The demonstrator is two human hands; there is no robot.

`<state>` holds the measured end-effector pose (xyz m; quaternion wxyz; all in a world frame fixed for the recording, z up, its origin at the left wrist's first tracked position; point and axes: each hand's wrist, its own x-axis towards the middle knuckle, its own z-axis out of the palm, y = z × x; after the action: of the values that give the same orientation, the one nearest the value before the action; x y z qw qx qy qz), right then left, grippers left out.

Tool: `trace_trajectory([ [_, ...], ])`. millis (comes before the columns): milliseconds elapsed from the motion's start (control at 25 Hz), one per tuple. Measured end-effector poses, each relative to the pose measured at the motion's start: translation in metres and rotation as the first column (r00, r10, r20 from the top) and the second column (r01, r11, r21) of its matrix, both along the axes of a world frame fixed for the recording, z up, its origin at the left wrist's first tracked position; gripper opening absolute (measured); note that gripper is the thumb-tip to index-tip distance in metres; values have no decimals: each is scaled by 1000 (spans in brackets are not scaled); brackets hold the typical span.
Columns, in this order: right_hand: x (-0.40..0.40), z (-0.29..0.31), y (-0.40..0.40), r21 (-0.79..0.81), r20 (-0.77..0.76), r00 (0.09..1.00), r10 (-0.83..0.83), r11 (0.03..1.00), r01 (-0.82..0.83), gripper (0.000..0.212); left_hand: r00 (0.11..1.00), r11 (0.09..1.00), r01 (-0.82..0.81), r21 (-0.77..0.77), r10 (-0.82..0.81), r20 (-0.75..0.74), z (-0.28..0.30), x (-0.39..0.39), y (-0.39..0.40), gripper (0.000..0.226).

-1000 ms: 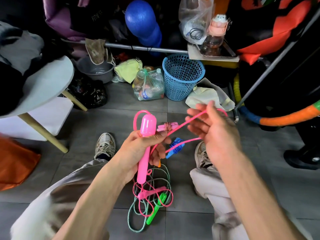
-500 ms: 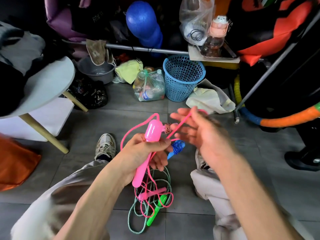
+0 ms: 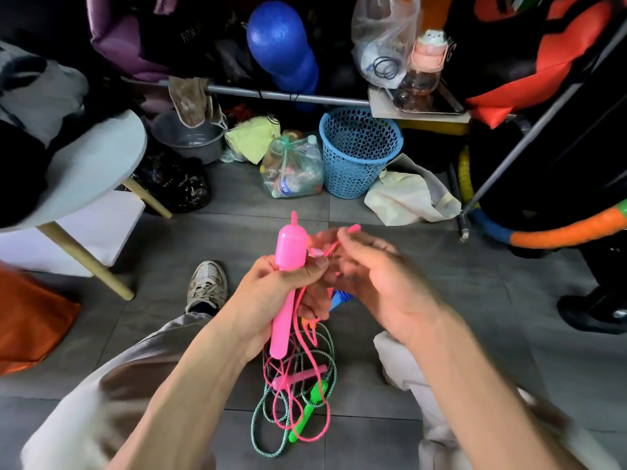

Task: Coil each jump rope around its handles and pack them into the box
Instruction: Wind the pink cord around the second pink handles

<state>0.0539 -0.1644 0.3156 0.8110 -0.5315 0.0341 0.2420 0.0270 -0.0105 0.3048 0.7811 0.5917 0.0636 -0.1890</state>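
Over the floor between my knees, my left hand grips a pink handle upright, fingers curled round its neck just under the fat bulb, thumb pressed across the front. My right hand is close beside it, its fingers bent and pinching the pink cord, a short piece of which pokes out above my fingertips. The hand is blurred, so I cannot tell exactly how the cord lies through it.

I judge the step in hand to be laying a turn of cord around the handle. To do it well I would keep the left grip firm and still, let the cord slide through the right pinch under light tension, and lay each turn snug against the last, working down the shaft so nothing bunches.

The slack hangs from my left hand down to the floor, where it loops through a green braided rope, with the second pink handle and a green handle lying in the same heap. That tangle could snag as I draw cord up, so I would pull slowly and free any crossing first. A blue handle peeks out beneath my hands. No box shows anywhere in view.
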Motion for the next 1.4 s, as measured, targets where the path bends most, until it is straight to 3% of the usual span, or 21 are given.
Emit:
trace_trajectory([
  [80, 14, 4, -17, 47, -48, 969, -243, 968, 245, 20, 1000, 999, 26, 39, -26, -11, 0, 0, 0, 20],
  [160, 27, 10, -43, 94, -99, 868, -486, 864, 495, 26, 999, 997, 38, 67, -38, -12, 0, -1, 2, 20],
  [200, 29, 14, -54, 106, -123, 838, -532, 832, 544, 30, 999, 997, 35, 72, -34, -15, 0, -2, 3, 21],
  [280, 26, 20, -59, 68, -161, 890, -427, 895, 441, 38, 1000, 997, 24, 73, -22, -20, 0, -2, 4, 22],
  [400, 7, 7, -25, -66, -212, 973, -88, 995, 76, 45, 999, 998, -25, 61, 26, -21, -3, -1, 0, 25],
  [520, -14, -7, 12, -105, -158, 984, 80, 990, -98, 28, 998, 997, -56, 47, 57, -18, -6, 0, -6, 32],
  [680, -3, -2, 5, -96, -101, 985, -139, 987, 130, 27, 999, 998, -38, 45, 39, -21, -7, 1, -10, 28],
  [840, 15, 5, -30, 43, -75, 884, -462, 884, 466, 29, 1000, 999, 0, 52, 1, -20, -4, 1, -10, 19],
  [960, 12, 7, -30, 59, -119, 908, -401, 910, 409, 35, 1000, 998, 13, 62, -13, -1, -4, 1, -13, 17],
  [1120, -9, -9, 1, -64, -174, 984, -47, 997, 37, 34, 999, 999, -38, 14, 38, 17, -5, 3, -11, 15],
  [1280, -2, -6, -2, -34, -78, 973, -218, 976, 215, 23, 1000, 996, -9, 87, 6, 29, -3, 3, -12, 20],
  [1400, 14, 2, -30, 46, -86, 880, -468, 880, 472, 25, 999, 992, -1, 123, -3, 36, -5, 4, -9, 24],
])
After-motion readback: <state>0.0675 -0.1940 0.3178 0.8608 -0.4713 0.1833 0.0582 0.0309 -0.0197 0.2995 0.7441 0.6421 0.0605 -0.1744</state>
